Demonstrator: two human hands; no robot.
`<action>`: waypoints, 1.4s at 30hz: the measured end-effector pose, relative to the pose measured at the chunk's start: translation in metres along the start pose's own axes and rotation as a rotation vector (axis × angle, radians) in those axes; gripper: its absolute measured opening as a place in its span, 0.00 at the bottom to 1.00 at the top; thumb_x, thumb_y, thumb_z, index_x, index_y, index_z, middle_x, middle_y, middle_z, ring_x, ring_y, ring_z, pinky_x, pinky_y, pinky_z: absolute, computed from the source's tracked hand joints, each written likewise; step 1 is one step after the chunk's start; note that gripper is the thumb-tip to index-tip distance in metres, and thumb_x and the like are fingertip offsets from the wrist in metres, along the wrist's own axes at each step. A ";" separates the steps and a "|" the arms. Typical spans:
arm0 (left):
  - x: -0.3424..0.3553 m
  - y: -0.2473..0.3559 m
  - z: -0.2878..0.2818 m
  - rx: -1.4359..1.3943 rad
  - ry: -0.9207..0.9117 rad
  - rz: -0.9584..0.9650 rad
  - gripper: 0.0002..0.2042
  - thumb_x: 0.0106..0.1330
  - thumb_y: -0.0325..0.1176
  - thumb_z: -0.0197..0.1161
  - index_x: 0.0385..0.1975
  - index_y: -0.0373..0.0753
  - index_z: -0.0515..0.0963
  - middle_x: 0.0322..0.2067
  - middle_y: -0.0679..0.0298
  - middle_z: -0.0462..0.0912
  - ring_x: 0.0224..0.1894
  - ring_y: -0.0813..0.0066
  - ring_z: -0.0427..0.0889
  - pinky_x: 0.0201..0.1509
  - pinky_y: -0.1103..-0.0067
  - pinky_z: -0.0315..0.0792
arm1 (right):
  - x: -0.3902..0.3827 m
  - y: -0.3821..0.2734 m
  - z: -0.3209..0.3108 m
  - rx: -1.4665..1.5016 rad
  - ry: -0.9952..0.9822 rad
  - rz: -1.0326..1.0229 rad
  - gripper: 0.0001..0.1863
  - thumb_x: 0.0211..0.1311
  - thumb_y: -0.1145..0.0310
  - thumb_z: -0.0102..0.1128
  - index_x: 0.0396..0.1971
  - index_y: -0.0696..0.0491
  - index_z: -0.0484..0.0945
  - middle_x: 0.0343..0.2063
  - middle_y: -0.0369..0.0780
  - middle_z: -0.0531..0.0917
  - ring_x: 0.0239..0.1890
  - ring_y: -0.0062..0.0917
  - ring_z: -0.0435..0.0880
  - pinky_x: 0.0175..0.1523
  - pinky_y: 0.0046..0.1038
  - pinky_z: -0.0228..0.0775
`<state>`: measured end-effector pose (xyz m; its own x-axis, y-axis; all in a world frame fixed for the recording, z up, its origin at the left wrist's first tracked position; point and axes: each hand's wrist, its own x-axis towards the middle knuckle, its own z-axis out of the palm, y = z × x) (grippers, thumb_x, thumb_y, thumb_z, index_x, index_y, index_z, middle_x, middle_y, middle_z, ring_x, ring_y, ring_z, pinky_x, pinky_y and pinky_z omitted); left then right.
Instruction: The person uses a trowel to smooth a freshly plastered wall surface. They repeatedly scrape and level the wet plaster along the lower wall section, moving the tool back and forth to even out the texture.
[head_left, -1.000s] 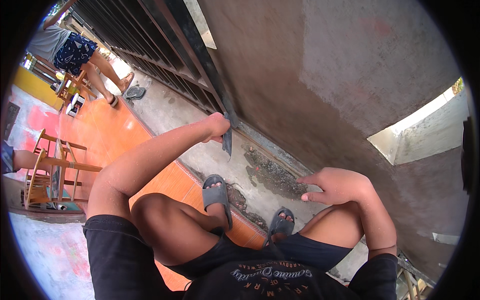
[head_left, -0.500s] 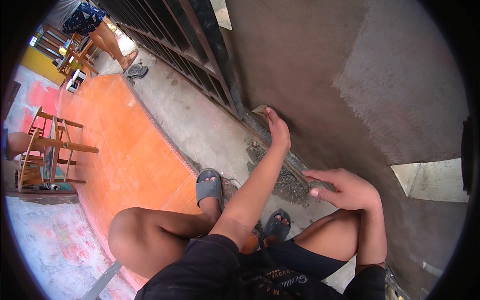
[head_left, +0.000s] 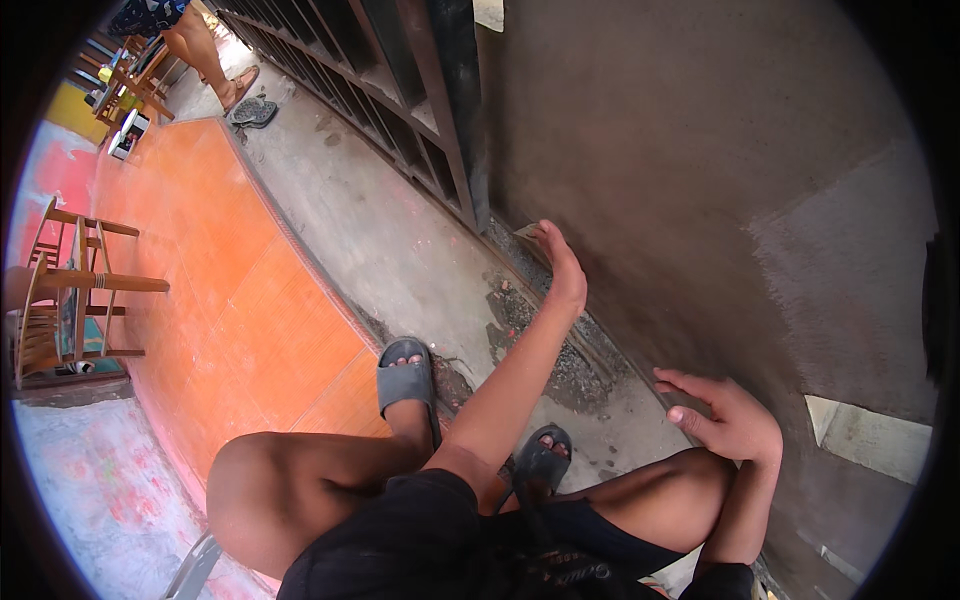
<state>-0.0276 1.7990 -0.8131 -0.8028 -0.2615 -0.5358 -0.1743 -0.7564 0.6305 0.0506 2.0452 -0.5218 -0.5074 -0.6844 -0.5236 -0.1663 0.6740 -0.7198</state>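
My left hand [head_left: 565, 272] reaches out at the foot of the grey-brown plastered wall [head_left: 640, 150], fingers stretched and close together. Beside its fingertips, near the end of the dark metal gate [head_left: 440, 120], a small pale patch [head_left: 526, 231] shows; whether it is a loose piece or part of the wall I cannot tell. Over my right knee, my right hand [head_left: 728, 415] hangs with its fingers extended and thumb apart. Nothing shows in its grasp. Its fingertips point toward the wall base, and I cannot tell if they touch it.
Rough broken concrete [head_left: 540, 340] runs along the wall's foot. Left of the grey concrete strip [head_left: 400, 235] lies a raised orange tiled floor [head_left: 250, 280] with a wooden chair [head_left: 80, 285]. Farther back, a person's legs [head_left: 205, 60] stand near a dark slipper [head_left: 253, 112]. A pale wall opening [head_left: 870, 435] is at right.
The view has shifted, so the wall, its opening and my right hand appear farther right and lower. Both hands keep nearly the same pose. Less of the other person shows.
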 end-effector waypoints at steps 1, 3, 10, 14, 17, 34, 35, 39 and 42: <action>0.003 -0.001 -0.001 -0.072 0.005 0.073 0.54 0.63 0.81 0.25 0.77 0.42 0.27 0.79 0.59 0.27 0.80 0.62 0.30 0.80 0.63 0.27 | 0.001 0.001 -0.001 0.004 0.018 -0.025 0.30 0.70 0.54 0.61 0.64 0.56 0.72 0.51 0.49 0.85 0.49 0.38 0.86 0.57 0.31 0.73; 0.016 0.010 -0.013 -0.231 -0.078 0.140 0.55 0.62 0.82 0.26 0.76 0.42 0.23 0.79 0.60 0.22 0.80 0.63 0.24 0.79 0.64 0.23 | 0.000 0.002 -0.002 0.057 0.024 -0.008 0.30 0.70 0.54 0.61 0.65 0.57 0.72 0.51 0.49 0.85 0.50 0.39 0.85 0.58 0.31 0.73; -0.002 -0.005 -0.004 0.002 0.027 0.081 0.54 0.65 0.80 0.26 0.77 0.38 0.27 0.79 0.58 0.28 0.80 0.60 0.31 0.80 0.64 0.28 | 0.000 0.000 -0.005 0.004 -0.007 -0.041 0.31 0.70 0.55 0.61 0.65 0.60 0.71 0.51 0.50 0.84 0.55 0.41 0.84 0.60 0.32 0.71; 0.008 0.030 -0.009 -0.137 0.008 0.090 0.56 0.64 0.81 0.27 0.77 0.38 0.28 0.79 0.57 0.30 0.80 0.60 0.33 0.80 0.64 0.29 | -0.001 0.002 -0.010 0.075 0.013 -0.044 0.31 0.70 0.56 0.61 0.64 0.61 0.70 0.53 0.50 0.84 0.56 0.40 0.83 0.61 0.33 0.71; 0.018 0.048 -0.016 -0.149 -0.081 0.149 0.56 0.63 0.81 0.28 0.77 0.37 0.28 0.79 0.57 0.30 0.80 0.59 0.33 0.80 0.64 0.29 | -0.002 0.005 -0.014 0.103 0.033 -0.052 0.31 0.70 0.56 0.61 0.64 0.62 0.70 0.53 0.51 0.83 0.57 0.41 0.82 0.63 0.34 0.70; 0.046 -0.004 -0.035 0.198 0.074 0.286 0.52 0.69 0.76 0.27 0.75 0.37 0.22 0.78 0.56 0.21 0.80 0.62 0.24 0.80 0.66 0.26 | -0.003 0.013 -0.014 0.119 -0.025 -0.084 0.40 0.69 0.44 0.57 0.66 0.64 0.68 0.54 0.51 0.83 0.59 0.40 0.81 0.65 0.36 0.66; 0.019 -0.043 -0.021 0.251 0.030 0.361 0.51 0.69 0.76 0.27 0.75 0.38 0.21 0.78 0.56 0.19 0.80 0.62 0.23 0.80 0.66 0.25 | -0.002 0.014 -0.014 0.127 -0.008 -0.080 0.40 0.69 0.44 0.57 0.66 0.64 0.68 0.54 0.51 0.83 0.60 0.40 0.81 0.65 0.36 0.66; -0.046 -0.123 0.019 0.174 -0.036 0.219 0.52 0.69 0.76 0.28 0.74 0.39 0.20 0.77 0.56 0.17 0.79 0.63 0.22 0.80 0.66 0.24 | -0.003 0.015 -0.015 0.156 0.003 -0.136 0.36 0.70 0.50 0.58 0.66 0.64 0.68 0.55 0.51 0.83 0.60 0.39 0.80 0.66 0.35 0.66; -0.010 -0.044 0.000 -0.077 -0.085 0.161 0.55 0.66 0.78 0.30 0.74 0.36 0.20 0.77 0.54 0.19 0.80 0.62 0.24 0.80 0.66 0.26 | -0.006 0.014 -0.014 0.175 -0.007 -0.134 0.35 0.71 0.52 0.59 0.66 0.64 0.68 0.55 0.51 0.83 0.61 0.38 0.80 0.66 0.34 0.66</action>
<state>-0.0118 1.8351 -0.8354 -0.8627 -0.3340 -0.3797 0.0022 -0.7533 0.6577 0.0393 2.0626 -0.5219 -0.4846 -0.7668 -0.4210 -0.0822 0.5191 -0.8508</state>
